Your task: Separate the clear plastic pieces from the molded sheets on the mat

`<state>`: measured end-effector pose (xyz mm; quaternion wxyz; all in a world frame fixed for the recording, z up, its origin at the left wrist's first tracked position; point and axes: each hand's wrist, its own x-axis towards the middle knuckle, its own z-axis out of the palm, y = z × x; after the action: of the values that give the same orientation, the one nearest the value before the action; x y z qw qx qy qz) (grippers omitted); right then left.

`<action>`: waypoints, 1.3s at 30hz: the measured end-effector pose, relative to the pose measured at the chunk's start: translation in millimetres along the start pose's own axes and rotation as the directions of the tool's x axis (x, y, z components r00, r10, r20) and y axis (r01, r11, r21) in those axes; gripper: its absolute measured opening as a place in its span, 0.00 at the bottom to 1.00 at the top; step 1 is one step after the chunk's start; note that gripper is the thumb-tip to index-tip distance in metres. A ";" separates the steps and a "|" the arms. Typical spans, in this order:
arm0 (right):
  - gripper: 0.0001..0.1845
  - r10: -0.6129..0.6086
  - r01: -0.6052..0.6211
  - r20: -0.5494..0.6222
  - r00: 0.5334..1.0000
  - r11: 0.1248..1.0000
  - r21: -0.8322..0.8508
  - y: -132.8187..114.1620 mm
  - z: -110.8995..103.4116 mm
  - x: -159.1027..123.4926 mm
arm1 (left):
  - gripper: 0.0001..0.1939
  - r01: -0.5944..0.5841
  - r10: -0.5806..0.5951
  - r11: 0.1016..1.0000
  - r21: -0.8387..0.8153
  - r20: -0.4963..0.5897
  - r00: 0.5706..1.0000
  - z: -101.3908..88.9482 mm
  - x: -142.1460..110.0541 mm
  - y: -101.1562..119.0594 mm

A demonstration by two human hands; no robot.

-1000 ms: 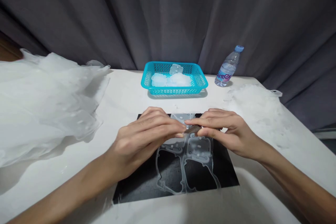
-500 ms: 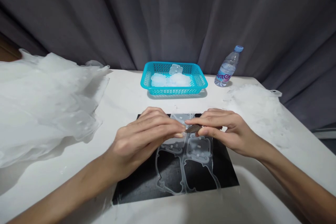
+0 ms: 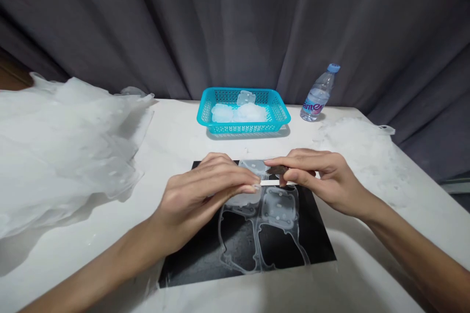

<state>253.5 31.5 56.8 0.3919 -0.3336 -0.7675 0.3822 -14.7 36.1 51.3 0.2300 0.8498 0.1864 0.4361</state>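
Head view, left hand [image 3: 205,186]: palm down over part of a clear plastic sheet [image 3: 281,208]; the grip is narrow, fingertips and thumb close together at the left end of a thin white strip [image 3: 270,183], and I cannot tell whether they pinch it

Right hand [image 3: 323,176]: the grip is closed on a small dark blade [image 3: 275,170], held between forefinger and thumb with its point toward the left hand

White strip: spans the gap between the two hands, its right end partly hidden by the right hand

Plastic sheet: lies on a black board [image 3: 316,244], partly under the hands, with two open outlines on the near side and frosted panels farther off

Black board: flat on a white table [image 3: 172,122]

Blue basket [image 3: 244,129]: beyond the hands, holding frosted plastic pieces [image 3: 251,113], one leaning on the back wall

Bottle [image 3: 316,100]: stands right of the basket, blue cap on, clear liquid inside

Left pile [image 3: 66,151]: large stack of whitish plastic sheets

Right heap [image 3: 362,156]: lower, whitish plastic, beyond the right wrist

Curtain [image 3: 235,24]: dark grey folds behind the table
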 end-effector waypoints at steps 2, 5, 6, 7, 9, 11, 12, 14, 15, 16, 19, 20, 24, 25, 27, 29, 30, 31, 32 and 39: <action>0.14 0.008 -0.008 0.002 1.000 1.000 0.013 0.2 1.0 0.4 | 0.15 0.024 -0.024 1.000 -0.002 -0.007 1.000 1.1 0.2 1.2; 0.14 0.023 -0.023 -0.005 1.000 0.999 0.043 1.4 3.7 0.3 | 0.12 0.070 -0.070 0.998 -0.008 -0.024 0.997 2.9 -1.2 1.5; 0.14 0.030 -0.029 -0.012 0.999 0.998 0.053 2.3 5.0 0.0 | 0.12 0.079 -0.079 0.997 -0.015 -0.034 0.996 3.6 -1.9 1.1; 0.14 0.038 -0.037 -0.020 0.999 0.997 0.064 3.5 6.7 -0.4 | 0.12 0.084 -0.085 0.996 -0.025 -0.047 0.995 4.3 -2.6 0.5; 0.15 0.070 -0.067 -0.034 0.997 0.993 0.094 7.0 11.5 -1.3 | 0.13 0.103 -0.106 0.994 -0.048 -0.063 0.992 5.5 -3.5 -0.7; 0.16 0.111 -0.100 -0.062 0.992 0.982 0.162 11.2 18.0 -2.2 | 0.12 0.155 -0.160 0.985 -0.079 -0.075 0.984 6.5 -3.3 -1.1; 0.17 0.129 -0.111 -0.077 0.989 0.971 0.210 13.2 21.8 -2.6 | 0.10 0.197 -0.206 0.975 -0.105 -0.083 0.975 7.1 -2.8 -0.8; 0.16 0.157 -0.123 -0.094 0.983 0.947 0.297 16.1 29.3 -3.3 | 0.07 0.297 -0.321 0.936 -0.190 -0.111 0.941 8.6 -1.4 0.3; 0.16 0.173 -0.133 -0.095 0.980 0.936 0.325 16.7 32.8 -3.5 | 0.06 0.346 -0.383 0.905 -0.246 -0.122 0.916 9.8 -0.7 0.8; 0.16 0.191 -0.149 -0.092 0.977 0.928 0.340 16.7 36.0 -3.6 | 0.05 0.391 -0.443 0.868 -0.306 -0.122 0.888 11.4 -0.4 1.2; 0.15 0.238 -0.182 -0.111 0.965 0.911 0.371 14.0 42.8 -3.5 | 0.04 0.452 -0.545 0.765 -0.458 -0.085 0.834 17.9 -2.2 0.1; 0.15 0.244 -0.181 -0.120 0.962 0.904 0.386 12.7 44.4 -3.4 | 0.03 0.454 -0.557 0.744 -0.491 -0.080 0.827 20.5 -3.7 -1.0; 0.16 0.246 -0.170 -0.126 0.961 0.885 0.434 8.6 48.4 -3.0 | 0.03 0.485 -0.621 0.658 -0.576 -0.052 0.782 30.7 -10.4 -4.5; 0.16 0.250 -0.169 -0.132 0.959 0.881 0.442 8.2 49.0 -2.9 | 0.03 0.500 -0.638 0.631 -0.593 -0.031 0.769 32.9 -11.5 -4.4; 0.13 0.262 -0.167 -0.150 0.953 0.871 0.461 8.0 49.7 -2.5 | 0.03 0.522 -0.662 0.589 -0.617 0.002 0.750 36.4 -12.4 -3.3; 0.12 0.279 -0.171 -0.165 0.946 0.863 0.476 8.0 49.7 -2.0 | 0.04 0.531 -0.673 0.569 -0.628 0.016 0.739 38.0 -11.9 -1.5; 0.12 0.286 -0.174 -0.170 0.943 0.859 0.481 8.0 49.4 -1.8 | 0.05 0.537 -0.677 0.561 -0.629 0.023 0.735 37.8 -11.3 -0.5; 0.11 0.292 -0.179 -0.171 0.941 0.858 0.482 7.9 49.0 -1.7 | 0.07 0.547 -0.683 0.555 -0.626 0.033 0.730 37.0 -10.6 0.3; 0.11 0.298 -0.185 -0.171 0.939 0.858 0.478 7.9 48.5 -1.7 | 0.09 0.561 -0.687 0.552 -0.617 0.045 0.725 35.6 -9.8 1.0; 0.12 0.308 -0.198 -0.192 0.932 0.874 0.444 9.7 46.7 -4.2 | 0.13 0.588 -0.695 0.634 -0.502 -0.036 0.718 26.5 -0.8 7.4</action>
<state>217.5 17.5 28.4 0.4962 -0.3868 -0.5599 0.5392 7.6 23.6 41.2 0.5403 0.5917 0.3952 0.4492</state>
